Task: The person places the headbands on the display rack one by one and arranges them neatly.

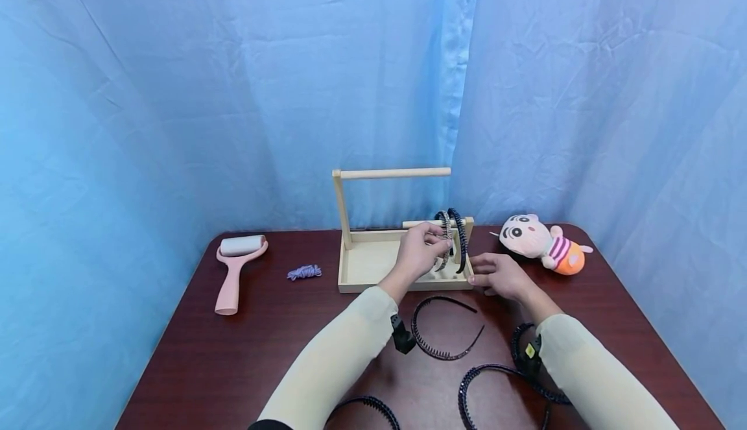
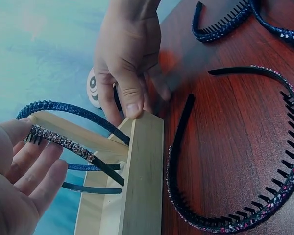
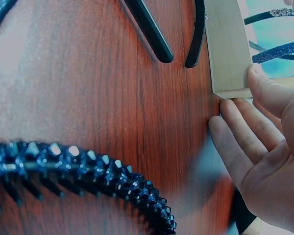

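Note:
A light wooden rack (image 1: pixel 362 285) with a low tray and two rods stands at the back of the table. On its short rod hang a dark blue headband (image 1: pixel 458 235) and a silver-pink glitter headband (image 2: pixel 63 141). My left hand (image 1: pixel 417 251) pinches the glitter headband near its top, between thumb and fingers. The right hand (image 1: pixel 502 277) holds the rack's front right corner. Its thumb rests on the rim and its fingers lie along the outer side, as the right wrist view shows. A loose pink-and-silver headband (image 2: pixel 289 181) lies in front of the rack.
Several dark headbands lie nearer me, among them a beaded one (image 3: pixel 78 159) by the right forearm. To the left are a pink-handled lint roller (image 1: pixel 231 277) and a purple cord bundle (image 1: pixel 304 272). A plush toy (image 1: pixel 539 242) lies right of the rack, before blue curtains (image 1: pixel 292 93).

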A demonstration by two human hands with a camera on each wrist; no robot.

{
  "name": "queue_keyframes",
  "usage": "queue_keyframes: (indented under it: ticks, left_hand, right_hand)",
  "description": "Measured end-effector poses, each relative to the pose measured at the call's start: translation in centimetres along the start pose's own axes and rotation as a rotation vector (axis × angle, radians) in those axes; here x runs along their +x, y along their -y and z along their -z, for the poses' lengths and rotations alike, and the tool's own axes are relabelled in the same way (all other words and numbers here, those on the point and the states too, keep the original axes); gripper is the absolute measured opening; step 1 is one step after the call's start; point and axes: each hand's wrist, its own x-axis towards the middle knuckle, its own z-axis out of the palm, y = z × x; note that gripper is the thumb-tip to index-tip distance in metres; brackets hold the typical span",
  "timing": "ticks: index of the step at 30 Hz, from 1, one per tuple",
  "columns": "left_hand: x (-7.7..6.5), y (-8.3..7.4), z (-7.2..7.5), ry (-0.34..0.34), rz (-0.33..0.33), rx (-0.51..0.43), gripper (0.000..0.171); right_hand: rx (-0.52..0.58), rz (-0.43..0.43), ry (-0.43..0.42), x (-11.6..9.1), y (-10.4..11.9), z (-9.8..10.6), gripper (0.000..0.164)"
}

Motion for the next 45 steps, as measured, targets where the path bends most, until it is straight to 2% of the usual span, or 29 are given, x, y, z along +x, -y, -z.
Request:
queue_keyframes:
  ticks: [11, 18, 22, 26, 32, 39, 45]
  left_hand:
    - [-0.1, 0.4, 0.5, -0.005, 0.01, 0.009, 0.029]
    - [-0.7, 0.3, 1.0, 0.005, -0.002, 0.044, 0.031]
    - [-1.4, 0.3, 1.9, 0.004, -0.022, 0.067, 0.034]
    - [-2.3, 0.3, 3.5, 0.02, -0.057, 0.067, 0.035]
    - [-4.8, 0.8, 6.5, 0.095, -0.09, 0.104, 0.032]
    - [-9.0, 2.8, 10.7, 0.191, -0.098, 0.153, 0.027]
    - [-12.8, 5.3, 13.8, 0.279, -0.043, 0.222, 0.023]
  right_hand:
    - [0.0, -0.009, 0.0, 0.0, 0.4, -0.3, 0.059]
    - [0.012, -0.001, 0.015, 0.2, 0.3, -0.4, 0.057]
    - [0.007, 0.001, 0.019, 0.2, 0.3, -0.4, 0.058]
    - [0.002, 0.012, 0.019, 0.1, 0.3, -0.2, 0.059]
    - [0.003, 0.008, 0.018, 0.0, 0.1, 0.0, 0.059]
    - [-0.002, 0.012, 0.016, -0.2, 0.1, -0.1, 0.059]
    - [-0.006, 0.008, 0.02, -0.2, 0.6, 0.0, 0.058]
